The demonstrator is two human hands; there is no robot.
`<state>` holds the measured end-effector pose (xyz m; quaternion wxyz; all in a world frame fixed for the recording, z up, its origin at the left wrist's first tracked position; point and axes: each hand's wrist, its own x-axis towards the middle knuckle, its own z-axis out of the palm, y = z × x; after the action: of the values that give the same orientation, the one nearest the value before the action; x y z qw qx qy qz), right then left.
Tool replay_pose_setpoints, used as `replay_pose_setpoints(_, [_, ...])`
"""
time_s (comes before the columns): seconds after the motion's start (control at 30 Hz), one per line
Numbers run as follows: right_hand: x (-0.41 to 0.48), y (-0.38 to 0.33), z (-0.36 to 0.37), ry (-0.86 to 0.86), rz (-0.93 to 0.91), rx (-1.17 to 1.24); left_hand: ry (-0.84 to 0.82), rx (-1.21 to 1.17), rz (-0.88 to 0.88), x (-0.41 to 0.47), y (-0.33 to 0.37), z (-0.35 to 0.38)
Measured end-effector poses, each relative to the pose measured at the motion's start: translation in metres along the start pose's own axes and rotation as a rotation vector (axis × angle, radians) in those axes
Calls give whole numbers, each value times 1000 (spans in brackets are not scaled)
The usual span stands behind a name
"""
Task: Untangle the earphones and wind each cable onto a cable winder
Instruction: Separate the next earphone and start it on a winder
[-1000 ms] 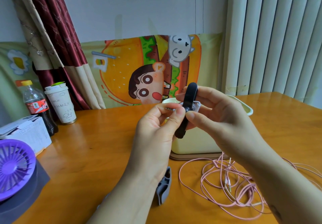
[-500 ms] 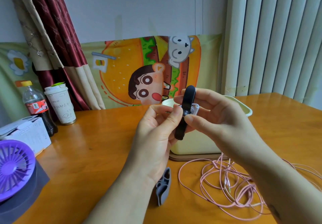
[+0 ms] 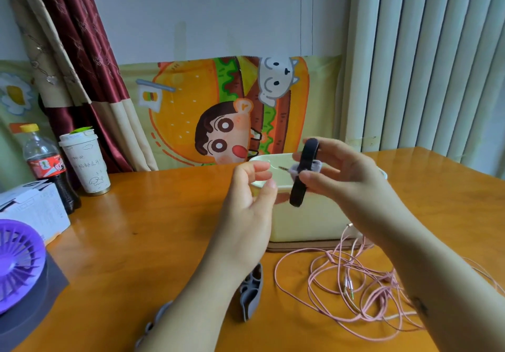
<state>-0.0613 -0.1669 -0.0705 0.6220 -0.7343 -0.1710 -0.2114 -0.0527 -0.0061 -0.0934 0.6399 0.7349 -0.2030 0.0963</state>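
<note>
My right hand [image 3: 341, 176] pinches a black cable winder [image 3: 303, 172] above the table, with pale cable wound round its middle and a jack plug sticking out to the left. A little to the left of it, my left hand [image 3: 251, 201] holds nothing, its fingers loosely curled. A tangle of pink earphone cable [image 3: 352, 288] lies on the table at lower right. A grey winder [image 3: 251, 288] lies between my forearms, and another grey winder [image 3: 153, 321] shows under my left forearm.
A cream box [image 3: 306, 223] stands behind my hands. At the left are a cola bottle [image 3: 46, 165], a paper cup [image 3: 84, 163], a white carton [image 3: 32, 215] and a purple fan [image 3: 16, 267]. The wooden table [image 3: 153, 228] meets a cartoon cloth at the back.
My left hand has let go of the black winder and drawn back to the left. My right hand still holds the winder, now slightly further right.
</note>
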Motion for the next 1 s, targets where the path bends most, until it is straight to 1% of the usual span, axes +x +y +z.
replay_pose_setpoints(0.07, [15,12,-7,197,-1,-117,-24,188,15,1,-5,-3])
replay_pose_setpoints(0.13, [31,25,-12,349,-9,-276,-96,412,-6,0,-13,-4])
replay_pose_setpoints(0.2, [45,37,-16,379,8,-442,-171,559,-31,-1,-22,-2])
replay_pose_setpoints(0.3, [54,47,-22,254,83,-701,-236,612,-41,-1,-27,1])
replay_pose_setpoints(0.37, [54,47,-26,205,55,-807,-233,613,-34,0,-27,0])
replay_pose_setpoints(0.5, [33,40,-30,193,-55,-787,-222,588,-23,-1,-28,0])
replay_pose_setpoints(0.6, [1,35,-35,66,-97,-768,-262,593,-22,-4,-27,1])
replay_pose_setpoints(0.67, [-22,34,-42,-56,-64,-837,-312,607,-28,-6,-27,2])
replay_pose_setpoints(0.73, [-41,33,-55,-127,3,-881,-400,610,-28,-9,-28,5])
replay_pose_setpoints(0.83, [-62,28,-81,-102,78,-898,-529,623,-42,-18,-34,22])
replay_pose_setpoints(0.9, [-69,27,-95,-124,126,-935,-541,728,-22,-16,-45,39])
replay_pose_setpoints(1.0, [-79,32,-102,-274,220,-997,-555,902,15,-5,-66,60])
